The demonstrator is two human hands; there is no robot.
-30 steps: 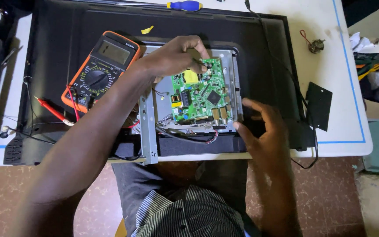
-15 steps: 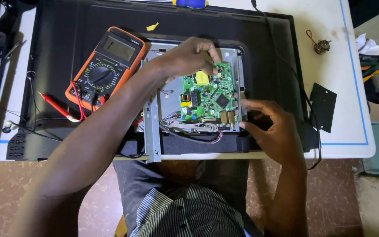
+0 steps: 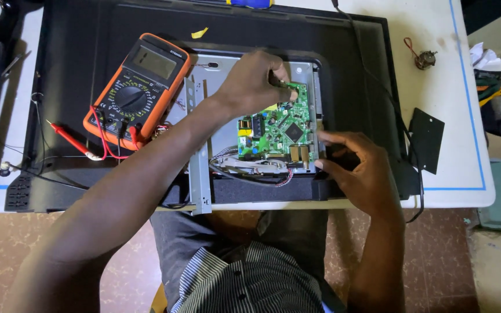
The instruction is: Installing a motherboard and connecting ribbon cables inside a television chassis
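Observation:
A black flat-screen set (image 3: 88,52) lies face down on a white table, its rear cover off. A green circuit board (image 3: 279,130) sits on a grey metal plate (image 3: 227,133) inside it. My left hand (image 3: 256,78) reaches over the plate, its fingertips pinched on the board's upper right corner. My right hand (image 3: 355,168) rests at the board's right edge, index finger and thumb apart and touching the edge of the plate. Bundled wires (image 3: 250,168) run along the board's lower side.
An orange multimeter (image 3: 137,87) lies on the set at the left, with its red probe (image 3: 68,139) beside it. A black cover plate (image 3: 425,139) and a small part with red wire (image 3: 421,58) lie on the table (image 3: 447,104) at right. A yellow scrap (image 3: 199,33) lies near the meter.
My right hand has moved up from the set's lower edge to the board's right side. My left hand has stayed at the board's top corner.

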